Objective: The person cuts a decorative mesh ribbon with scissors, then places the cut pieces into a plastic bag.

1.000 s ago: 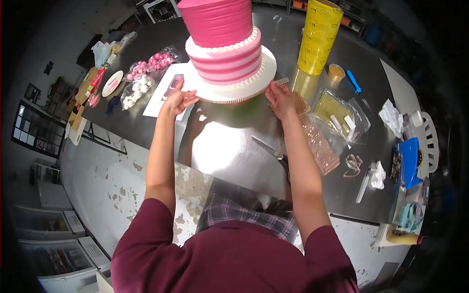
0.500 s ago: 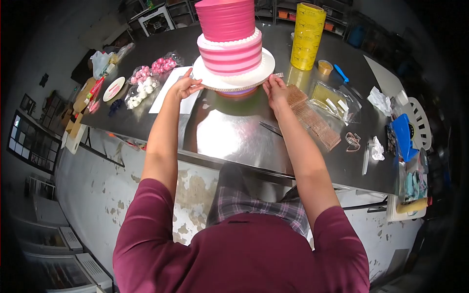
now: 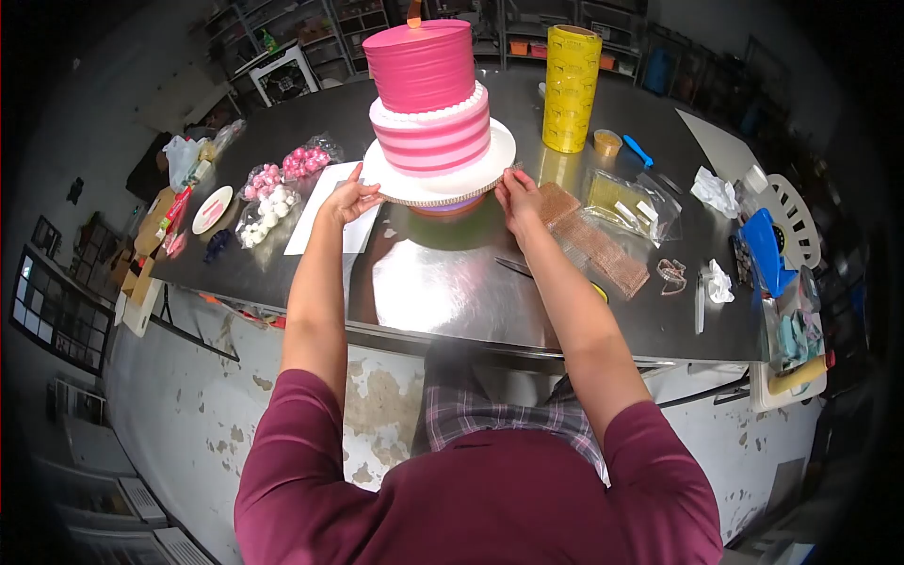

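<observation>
A two-tier pink cake, with a plain deep-pink top and a striped lower tier, stands on a round white cake board. Along the board's front edge runs a strip of sparkly rhinestone trim. My left hand is at the left of the edge, its fingertips on the trim and its thumb raised. At the right of the edge, my right hand pinches the trim near its end. Below the board, a purple and brown support shows in part.
Right of the cake stand a yellow wrap roll and a small tub. Mesh trim, scissors and a plastic packet lie nearer. To the left are bagged pink and white balls, white paper and a plate.
The head view has tilted up, so the cake's top now shows. My right hand has shifted slightly along the board's edge, and less loose trim sticks out beyond it. My left hand stays at the edge.
</observation>
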